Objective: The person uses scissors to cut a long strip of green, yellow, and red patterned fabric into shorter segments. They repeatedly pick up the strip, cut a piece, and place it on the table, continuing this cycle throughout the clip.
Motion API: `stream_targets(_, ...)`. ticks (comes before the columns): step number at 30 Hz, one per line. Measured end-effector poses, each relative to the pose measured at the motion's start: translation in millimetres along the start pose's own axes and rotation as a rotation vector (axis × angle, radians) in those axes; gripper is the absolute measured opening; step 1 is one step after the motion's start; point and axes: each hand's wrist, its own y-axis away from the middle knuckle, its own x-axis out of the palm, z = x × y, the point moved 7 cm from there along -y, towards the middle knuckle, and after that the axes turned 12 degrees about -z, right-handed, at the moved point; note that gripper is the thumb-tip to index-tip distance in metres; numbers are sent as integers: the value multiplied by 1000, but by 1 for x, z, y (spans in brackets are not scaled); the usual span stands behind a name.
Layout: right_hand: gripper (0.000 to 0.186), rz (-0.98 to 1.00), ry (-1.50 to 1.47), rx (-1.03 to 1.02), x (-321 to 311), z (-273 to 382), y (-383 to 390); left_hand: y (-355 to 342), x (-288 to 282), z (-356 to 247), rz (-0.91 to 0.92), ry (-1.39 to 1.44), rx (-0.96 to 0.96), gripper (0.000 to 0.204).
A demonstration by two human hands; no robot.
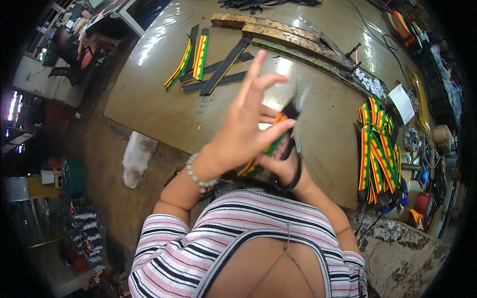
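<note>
A striped strap [274, 146] in red, yellow and green runs slantwise between my hands, close in front of my body. My left hand [243, 116] has its index finger stretched up, while its thumb and lower fingers close on the strap. Below it, my right hand [283, 161] is closed with its thumb against the strap; its other fingers are mostly hidden. A black band [297, 174] shows at the right wrist. Beyond the fingertips, the dark and grey shape [299, 99] is smeared by motion, and I cannot make out its kind.
Striped and black straps [218, 67] lie crossed on the worktable [149, 109]. A pile of striped straps [380, 154] sits at the right. Long worn bars [283, 35] cross the far side. Past them is a cable [367, 32]. A person [69, 47] sits far left.
</note>
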Motion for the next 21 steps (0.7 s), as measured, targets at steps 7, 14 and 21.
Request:
stream_targets(7, 33, -544, -41, -256, -96, 36, -18, 47, 16, 19, 455, -19, -3, 15)
stream_targets(14, 61, 118, -35, -109, -57, 37, -6, 2, -29, 4, 263, 371, -340, 47)
stream_targets(21, 41, 281, 505, 101, -38, 14, 38, -9, -37, 2, 277, 287, -307, 58)
